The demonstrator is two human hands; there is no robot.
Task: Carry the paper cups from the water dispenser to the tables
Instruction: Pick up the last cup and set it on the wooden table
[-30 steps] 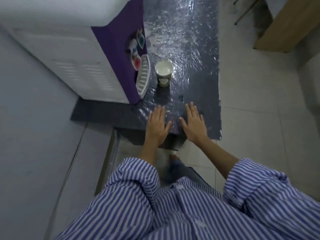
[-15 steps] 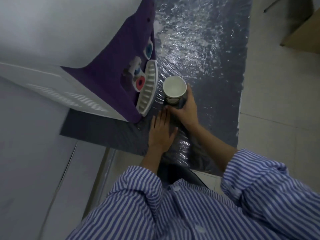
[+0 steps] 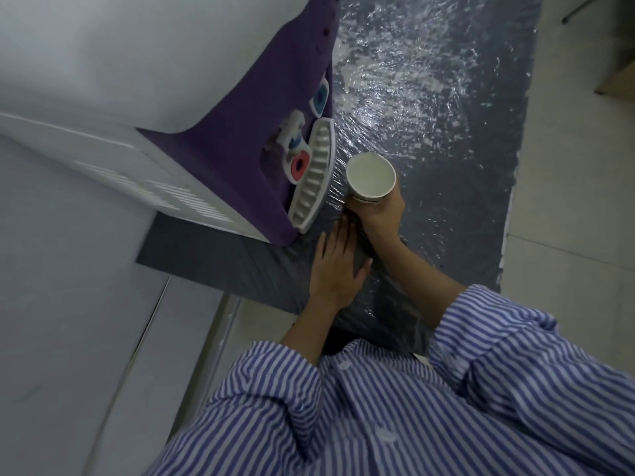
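Note:
A white paper cup (image 3: 370, 178) stands upright beside the drip tray (image 3: 314, 175) of the purple and white water dispenser (image 3: 226, 139). My right hand (image 3: 379, 213) is wrapped around the cup's lower wall from the near side. My left hand (image 3: 336, 266) hovers flat and empty just below it, fingers apart, above the plastic-covered dark mat (image 3: 429, 108). The dispenser's red tap (image 3: 299, 163) and blue tap (image 3: 319, 97) sit left of the cup. What is in the cup cannot be told.
A pale wall (image 3: 68, 304) fills the left side. Light floor tiles (image 3: 570, 201) run along the right of the mat. A wooden furniture corner (image 3: 618, 77) shows at the far right edge. My striped shirt sleeves fill the bottom of the view.
My right hand went from flat and empty to closing around the cup beside the drip tray. My head moved in closer to the dispenser. My left hand stayed open beneath.

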